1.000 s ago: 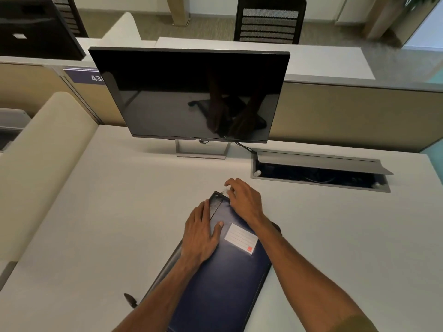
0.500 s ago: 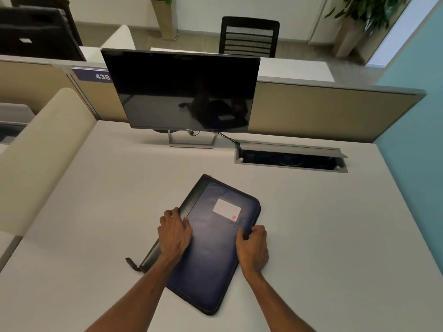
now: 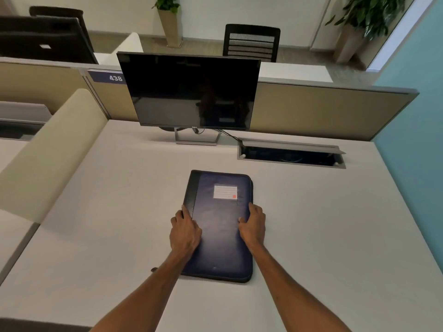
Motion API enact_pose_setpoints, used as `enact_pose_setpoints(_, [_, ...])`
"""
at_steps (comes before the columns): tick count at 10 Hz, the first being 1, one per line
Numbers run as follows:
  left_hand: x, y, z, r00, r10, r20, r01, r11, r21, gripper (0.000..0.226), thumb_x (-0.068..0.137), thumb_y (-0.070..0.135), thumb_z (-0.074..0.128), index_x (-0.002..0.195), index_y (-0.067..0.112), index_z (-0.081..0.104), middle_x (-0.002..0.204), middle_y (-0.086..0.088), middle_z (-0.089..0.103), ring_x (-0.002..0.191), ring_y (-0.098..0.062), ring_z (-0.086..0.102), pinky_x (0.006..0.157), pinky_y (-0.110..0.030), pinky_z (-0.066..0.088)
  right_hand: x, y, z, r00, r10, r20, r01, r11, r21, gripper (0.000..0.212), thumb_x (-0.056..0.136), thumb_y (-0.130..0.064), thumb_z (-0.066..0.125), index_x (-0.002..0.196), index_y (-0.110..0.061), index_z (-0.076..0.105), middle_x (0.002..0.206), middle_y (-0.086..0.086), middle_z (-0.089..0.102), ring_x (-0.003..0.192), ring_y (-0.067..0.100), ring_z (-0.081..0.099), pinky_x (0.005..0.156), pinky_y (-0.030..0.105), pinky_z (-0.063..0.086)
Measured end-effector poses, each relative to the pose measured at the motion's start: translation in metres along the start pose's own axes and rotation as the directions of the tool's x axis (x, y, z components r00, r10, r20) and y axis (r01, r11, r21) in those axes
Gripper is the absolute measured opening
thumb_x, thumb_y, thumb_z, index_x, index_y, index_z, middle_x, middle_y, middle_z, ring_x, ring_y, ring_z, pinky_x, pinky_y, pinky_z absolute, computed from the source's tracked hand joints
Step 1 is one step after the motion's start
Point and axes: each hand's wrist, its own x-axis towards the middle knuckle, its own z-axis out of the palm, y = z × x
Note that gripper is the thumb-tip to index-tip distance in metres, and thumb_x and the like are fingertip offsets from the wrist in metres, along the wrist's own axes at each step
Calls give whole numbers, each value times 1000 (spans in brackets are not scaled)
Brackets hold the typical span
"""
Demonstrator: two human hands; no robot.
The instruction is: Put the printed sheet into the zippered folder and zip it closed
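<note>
A dark blue zippered folder (image 3: 221,236) lies flat and closed on the white desk (image 3: 96,224), its long side pointing away from me. A white label (image 3: 225,192) with a red square sits on its far half. My left hand (image 3: 185,230) grips the folder's left edge at the black spine strip. My right hand (image 3: 253,224) grips the right edge, thumb on top. A small dark strap tab (image 3: 154,269) pokes out by my left forearm. No printed sheet is in view.
A black monitor (image 3: 189,92) on a silver stand (image 3: 197,137) stands at the back of the desk. To its right is an open cable tray (image 3: 291,155) with a raised lid. A beige partition (image 3: 45,149) borders the left, a teal wall (image 3: 412,149) the right.
The folder has turned from a slant to straight, square to me. One second ago my right hand was at the far corner; now both hands hold the folder's side edges.
</note>
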Motion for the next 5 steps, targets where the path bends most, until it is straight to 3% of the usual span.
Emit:
enact_pose_setpoints(4, [-9,13,-7,998,50,-24,-47,992,117,61,110,25,46,163,2,23,158,-21,41,141,-40,49,109,-49,54,-3,7,-19,993,-59,102,63,997,-44,66,106,-23,61,164,-14,31,169,5,35,155,25,35,127,40,38])
enact_pose_setpoints(5, [-19,31,-14,994,89,-56,-79,984,160,68,112,29,44,167,1,16,171,-21,26,156,-39,35,124,-48,42,-8,11,-32,987,-109,117,127,979,-158,66,108,-31,55,166,-16,27,173,3,27,159,24,29,129,43,33])
